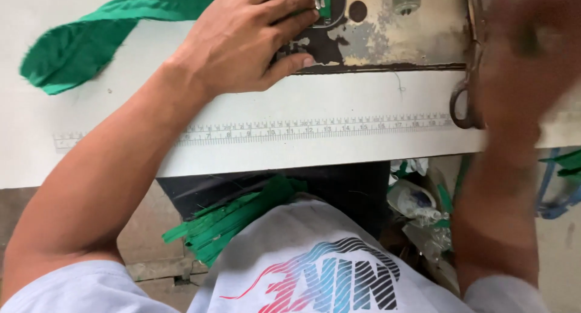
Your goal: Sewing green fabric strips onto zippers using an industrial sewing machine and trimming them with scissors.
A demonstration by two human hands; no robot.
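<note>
My left hand lies palm down on the worn metal bed of a sewing machine, its fingertips pressing a small piece of green fabric by the needle plate. A long green fabric strip trails off to the left behind that hand. My right hand is blurred with motion at the right edge, just beside a pair of scissors lying on the table; whether it holds anything is unclear.
A white table has a ruler strip fixed along its front edge. A bundle of green fabric strips rests on my lap. Scraps and plastic clutter lie on the floor at the right.
</note>
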